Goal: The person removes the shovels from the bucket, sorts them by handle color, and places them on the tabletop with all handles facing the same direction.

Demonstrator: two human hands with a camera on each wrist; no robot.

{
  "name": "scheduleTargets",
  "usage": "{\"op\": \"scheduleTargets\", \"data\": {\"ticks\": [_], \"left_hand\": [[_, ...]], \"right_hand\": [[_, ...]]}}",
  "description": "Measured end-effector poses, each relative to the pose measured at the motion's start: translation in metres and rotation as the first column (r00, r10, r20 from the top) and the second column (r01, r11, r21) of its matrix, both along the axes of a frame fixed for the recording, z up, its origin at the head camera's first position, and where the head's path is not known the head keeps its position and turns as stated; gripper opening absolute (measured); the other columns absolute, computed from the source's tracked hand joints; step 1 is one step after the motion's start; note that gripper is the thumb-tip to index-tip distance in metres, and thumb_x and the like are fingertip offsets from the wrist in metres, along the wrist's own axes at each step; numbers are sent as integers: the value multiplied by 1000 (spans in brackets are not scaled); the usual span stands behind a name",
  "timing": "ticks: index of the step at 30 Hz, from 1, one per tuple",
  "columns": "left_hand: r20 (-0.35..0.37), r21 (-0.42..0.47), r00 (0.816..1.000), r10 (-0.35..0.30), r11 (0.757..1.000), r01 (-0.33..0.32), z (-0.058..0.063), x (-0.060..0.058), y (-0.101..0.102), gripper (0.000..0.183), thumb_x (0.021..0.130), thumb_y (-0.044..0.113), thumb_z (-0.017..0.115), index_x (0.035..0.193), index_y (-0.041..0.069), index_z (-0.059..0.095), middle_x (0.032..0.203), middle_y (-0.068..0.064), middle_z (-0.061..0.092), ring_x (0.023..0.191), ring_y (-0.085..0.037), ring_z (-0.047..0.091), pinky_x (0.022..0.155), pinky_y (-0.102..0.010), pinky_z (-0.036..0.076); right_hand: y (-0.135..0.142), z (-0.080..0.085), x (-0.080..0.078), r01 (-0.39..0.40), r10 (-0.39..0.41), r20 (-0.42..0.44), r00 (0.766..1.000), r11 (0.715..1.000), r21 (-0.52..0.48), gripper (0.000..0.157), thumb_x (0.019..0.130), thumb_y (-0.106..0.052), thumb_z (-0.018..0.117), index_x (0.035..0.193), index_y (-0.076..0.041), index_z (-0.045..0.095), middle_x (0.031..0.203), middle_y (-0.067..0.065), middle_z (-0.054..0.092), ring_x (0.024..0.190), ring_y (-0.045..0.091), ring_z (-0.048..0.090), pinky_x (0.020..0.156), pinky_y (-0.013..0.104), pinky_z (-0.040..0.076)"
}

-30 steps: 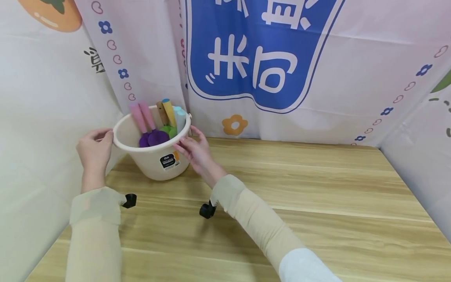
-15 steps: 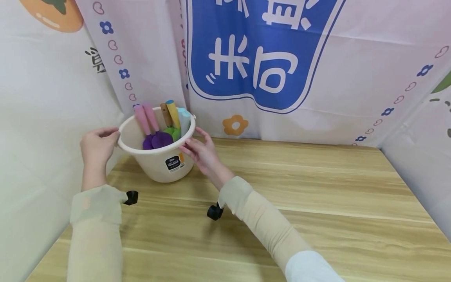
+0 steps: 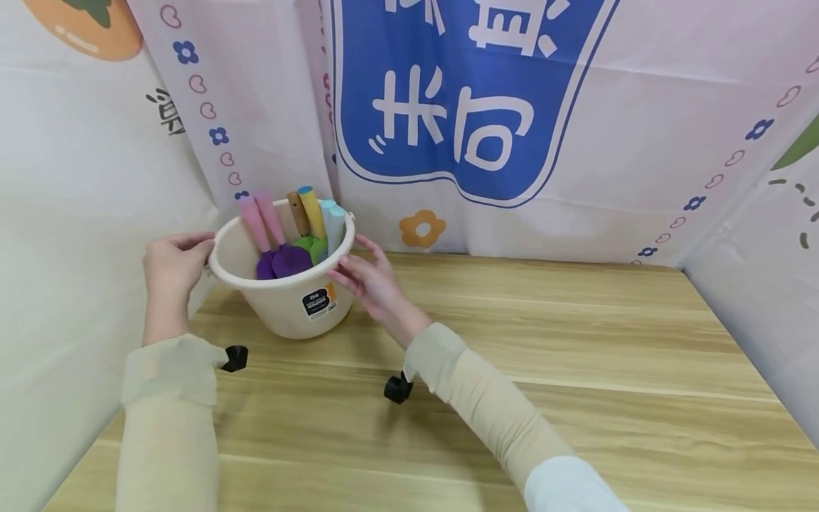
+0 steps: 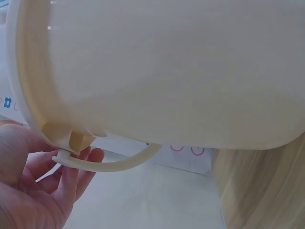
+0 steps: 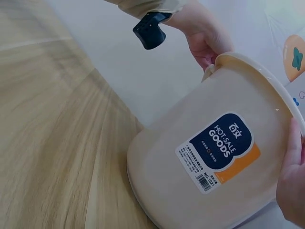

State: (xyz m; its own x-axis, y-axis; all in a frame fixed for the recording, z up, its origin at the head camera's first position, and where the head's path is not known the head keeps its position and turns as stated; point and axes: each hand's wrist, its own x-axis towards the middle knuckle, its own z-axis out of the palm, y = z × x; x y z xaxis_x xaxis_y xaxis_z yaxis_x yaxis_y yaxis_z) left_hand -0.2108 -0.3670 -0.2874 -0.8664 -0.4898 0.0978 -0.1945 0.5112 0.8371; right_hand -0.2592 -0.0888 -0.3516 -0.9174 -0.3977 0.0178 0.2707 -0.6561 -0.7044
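Note:
A cream plastic bucket (image 3: 275,302) stands at the back left of the wooden table. Several handled tools lean inside it: purple-headed ones with pink handles (image 3: 254,224), a green part (image 3: 311,247) below a brown handle (image 3: 298,213) and a yellow handle (image 3: 311,213), and pale blue handles (image 3: 335,226). My left hand (image 3: 171,267) grips the rim at its left, fingers beside the pivot of the bail handle (image 4: 114,165) that hangs down. Thumb over the rim and fingers against the outer wall, my right hand (image 3: 382,291) holds the right front side.
Printed cloth (image 3: 589,178) walls the table (image 3: 544,320) at the back, with white cloth (image 3: 64,249) close along the left and more on the right. Black wrist cameras (image 3: 398,389) jut from under both cuffs. The bucket's label (image 5: 219,148) faces the front.
Both hands have shifted the bucket a little to the right and nearer, its tools moving along with it. Their hold on the rim stays the same.

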Motion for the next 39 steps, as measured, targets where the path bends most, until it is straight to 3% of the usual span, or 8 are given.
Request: {"op": "scheduleTargets", "data": {"ticks": [4, 13, 20, 27, 39], "left_hand": [[-40, 56, 999, -19, 998, 21, 0, 0, 0, 47, 103, 23, 60, 140, -5, 58, 67, 36, 54, 69, 12, 57, 64, -7, 50], [-40, 48, 999, -25, 998, 27, -1, 0, 4, 46, 102, 23, 61, 138, -6, 60, 65, 35, 55, 66, 12, 58, 64, -8, 50], [-70, 109, 996, -52, 992, 59, -1, 2, 7, 46, 102, 17, 60, 137, -13, 56, 67, 33, 58, 64, 12, 61, 66, -7, 52], [-65, 106, 994, -84, 990, 91, -1, 4, 11, 45, 103, 19, 59, 138, -10, 57, 70, 32, 58, 67, 13, 62, 68, -7, 52], [-32, 97, 996, -86, 991, 89, -1, 8, 19, 47, 103, 23, 61, 137, -9, 59, 80, 25, 59, 71, 11, 62, 72, -10, 54]], "right_hand": [[3, 1, 1, -6, 6, -2, 1000, 1000, 8, 64, 100, 13, 53, 156, -10, 32, 111, 18, 66, 80, 17, 72, 81, 25, 60], [9, 0, 4, -11, 11, 10, 1000, 1000, 19, 65, 100, 12, 53, 157, -11, 32, 109, 16, 66, 82, 18, 72, 84, 26, 59], [16, 0, 5, -21, 21, 10, 1000, 1000, 23, 67, 100, 12, 51, 160, -10, 28, 105, 13, 66, 82, 17, 72, 84, 27, 59], [22, 2, 8, -7, 6, 24, 1000, 1000, 20, 63, 101, 13, 50, 157, -11, 33, 100, 12, 66, 78, 17, 72, 80, 26, 60], [35, 2, 11, -9, 7, 36, 999, 999, 38, 64, 101, 13, 50, 158, -11, 31, 105, 15, 65, 80, 18, 72, 81, 27, 60]]}}
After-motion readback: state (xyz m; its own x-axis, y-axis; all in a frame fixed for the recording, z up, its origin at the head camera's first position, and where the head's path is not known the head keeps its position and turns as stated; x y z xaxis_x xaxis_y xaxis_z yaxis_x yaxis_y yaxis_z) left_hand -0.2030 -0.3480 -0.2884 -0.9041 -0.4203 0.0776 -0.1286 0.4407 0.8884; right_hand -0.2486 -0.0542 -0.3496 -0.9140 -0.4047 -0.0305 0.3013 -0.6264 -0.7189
